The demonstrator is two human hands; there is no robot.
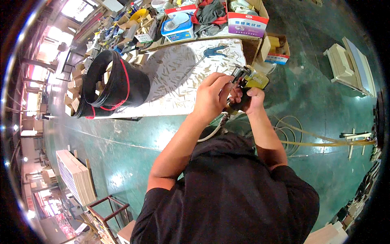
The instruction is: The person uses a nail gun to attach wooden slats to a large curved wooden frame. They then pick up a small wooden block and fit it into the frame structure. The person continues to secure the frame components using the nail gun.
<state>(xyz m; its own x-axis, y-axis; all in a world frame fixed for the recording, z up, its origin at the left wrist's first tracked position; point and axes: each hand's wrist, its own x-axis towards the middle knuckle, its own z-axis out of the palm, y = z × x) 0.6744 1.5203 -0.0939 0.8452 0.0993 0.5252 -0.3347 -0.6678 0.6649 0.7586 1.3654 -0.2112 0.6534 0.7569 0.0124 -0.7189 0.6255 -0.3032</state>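
Your right hand (255, 99) is wrapped around a yellow and black tool (259, 80). Your left hand (213, 91) curls by its metal part, but I can't tell if it grips. The tool is up by the white table (162, 101)'s right end. Farther off, a blue clamp (215, 51) lies there, before a purple and white box (247, 25).

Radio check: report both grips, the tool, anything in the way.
Right grip closed on yellow-and-black handheld tool. Left grip at its metal part, closure unclear. No obstruction seen; round black plastic bucket with red handle stands left.
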